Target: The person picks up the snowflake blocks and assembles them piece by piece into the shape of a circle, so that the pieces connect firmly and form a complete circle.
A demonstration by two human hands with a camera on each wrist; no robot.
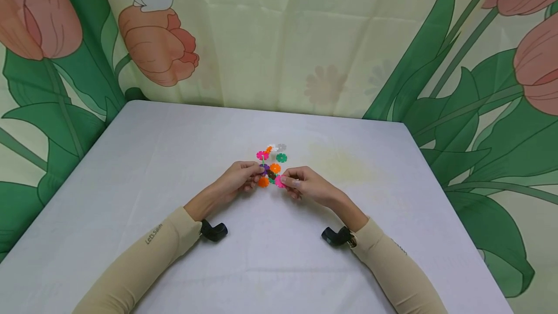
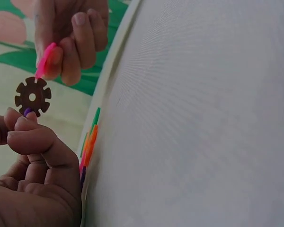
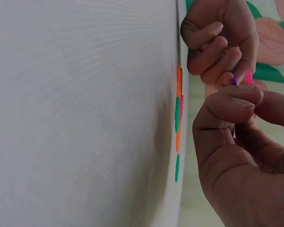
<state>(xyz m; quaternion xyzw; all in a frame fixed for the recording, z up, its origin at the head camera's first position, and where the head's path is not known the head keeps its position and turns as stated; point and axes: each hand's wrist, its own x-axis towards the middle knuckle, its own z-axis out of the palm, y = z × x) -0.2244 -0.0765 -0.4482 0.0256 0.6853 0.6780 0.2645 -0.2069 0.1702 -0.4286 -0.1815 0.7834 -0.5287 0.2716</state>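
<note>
My left hand (image 1: pixel 241 177) pinches a purple notched plastic disc (image 2: pixel 28 111) between thumb and fingertips, and most of that disc is hidden. Facing it, my right hand (image 1: pixel 307 185) pinches a bright pink notched disc (image 1: pixel 280 181) by its edge. Between the two hands is a brown notched disc (image 2: pixel 22 100) with a round hole in its middle. Its edge meets the pink disc on one side and the purple one on the other; in the left wrist view the three look joined. In the right wrist view the fingers hide the brown disc.
Around the hands on the white-covered table (image 1: pixel 279 256) lie several loose discs, among them an orange disc (image 1: pixel 263 182), a green disc (image 1: pixel 281 158), another pink disc (image 1: pixel 262 155) and a pale grey disc (image 1: pixel 282 147). A flower-printed curtain (image 1: pixel 261 38) hangs behind the table.
</note>
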